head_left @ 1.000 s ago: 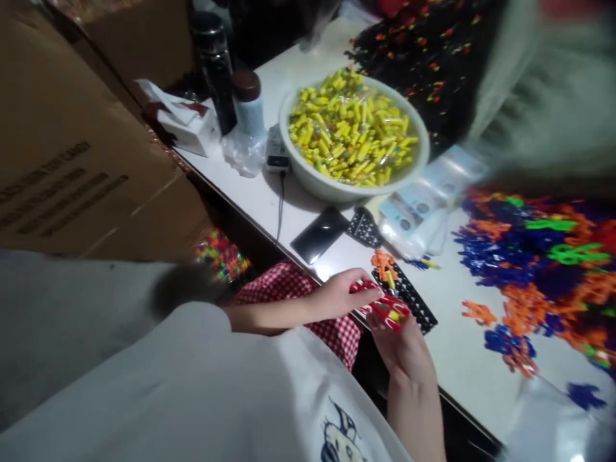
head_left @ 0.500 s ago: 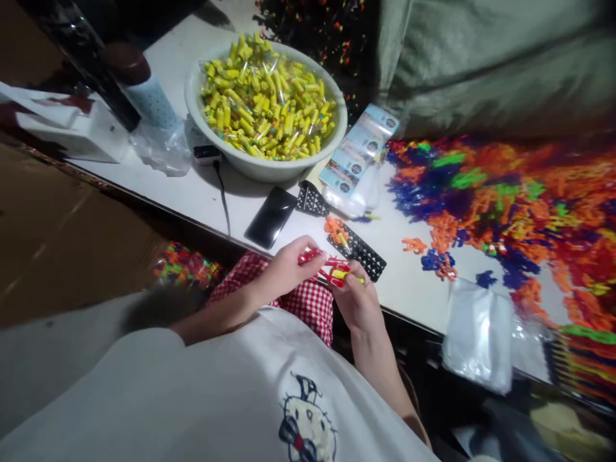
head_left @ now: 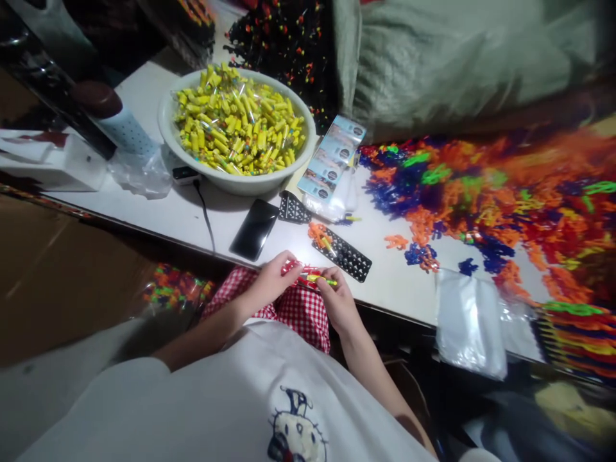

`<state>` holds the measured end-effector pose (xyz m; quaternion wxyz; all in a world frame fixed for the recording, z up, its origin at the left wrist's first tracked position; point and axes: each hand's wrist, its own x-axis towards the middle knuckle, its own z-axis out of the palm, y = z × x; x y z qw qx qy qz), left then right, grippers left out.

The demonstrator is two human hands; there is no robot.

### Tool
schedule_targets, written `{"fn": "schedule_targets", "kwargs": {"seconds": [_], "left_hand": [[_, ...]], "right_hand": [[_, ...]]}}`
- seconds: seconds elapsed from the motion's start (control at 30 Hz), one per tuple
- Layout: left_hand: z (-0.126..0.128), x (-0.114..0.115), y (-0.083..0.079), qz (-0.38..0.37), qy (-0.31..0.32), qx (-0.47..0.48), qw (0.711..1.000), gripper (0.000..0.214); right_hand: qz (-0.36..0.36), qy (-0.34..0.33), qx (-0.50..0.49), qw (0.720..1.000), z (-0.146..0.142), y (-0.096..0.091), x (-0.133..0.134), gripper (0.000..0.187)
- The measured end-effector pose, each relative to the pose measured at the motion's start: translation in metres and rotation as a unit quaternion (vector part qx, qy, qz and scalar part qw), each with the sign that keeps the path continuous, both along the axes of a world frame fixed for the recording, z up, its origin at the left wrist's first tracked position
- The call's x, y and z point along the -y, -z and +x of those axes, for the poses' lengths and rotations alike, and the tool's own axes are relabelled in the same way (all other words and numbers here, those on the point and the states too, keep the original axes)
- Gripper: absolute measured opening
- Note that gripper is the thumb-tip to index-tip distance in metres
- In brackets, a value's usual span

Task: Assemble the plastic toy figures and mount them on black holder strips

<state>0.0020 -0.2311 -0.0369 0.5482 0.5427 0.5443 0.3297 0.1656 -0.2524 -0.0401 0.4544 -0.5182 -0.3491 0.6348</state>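
My left hand (head_left: 272,281) is closed on a small red plastic toy piece (head_left: 292,267) at the table's near edge. My right hand (head_left: 337,300) pinches a yellow stick-like piece (head_left: 320,279) against the same red toy. Both hands meet over a red-and-white checked cloth (head_left: 293,308) on my lap. Just beyond them lies a black perforated strip (head_left: 347,258) with an orange toy (head_left: 318,233) on its end. A white basin (head_left: 202,168) full of yellow wrapped pieces (head_left: 238,122) stands at the back left.
A black phone (head_left: 253,229) lies by a cable (head_left: 206,215). A stack of printed cards (head_left: 331,158) sits beside the basin. A big heap of orange, blue and green plastic toys (head_left: 505,192) covers the right. Clear bags (head_left: 471,321) lie at the front edge. A box and bottle (head_left: 103,112) stand left.
The view has swung right and up, so the basin and the table slid left in the picture. My hands stay together on the red toy, now nearer the table's edge over the checked cloth.
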Motion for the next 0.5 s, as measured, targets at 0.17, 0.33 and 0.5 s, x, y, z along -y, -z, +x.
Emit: {"fn": "schedule_targets", "kwargs": {"seconds": [0.17,0.33,0.5], "left_hand": [[-0.001,-0.016,0.029,0.004,-0.012,-0.069,0.998,0.033],[-0.004,-0.029,0.033,0.108,-0.010,-0.172,0.979,0.056],[-0.003,-0.015,0.030,0.134,0.155,-0.191,0.960,0.041]], "right_hand": [[0.052,0.034,0.226,0.972,-0.004,0.024,-0.008,0.024],[0.194,0.108,0.450,0.865,0.031,0.031,-0.059,0.017],[0.188,0.083,0.604,0.770,0.112,0.041,-0.132,0.030]]}}
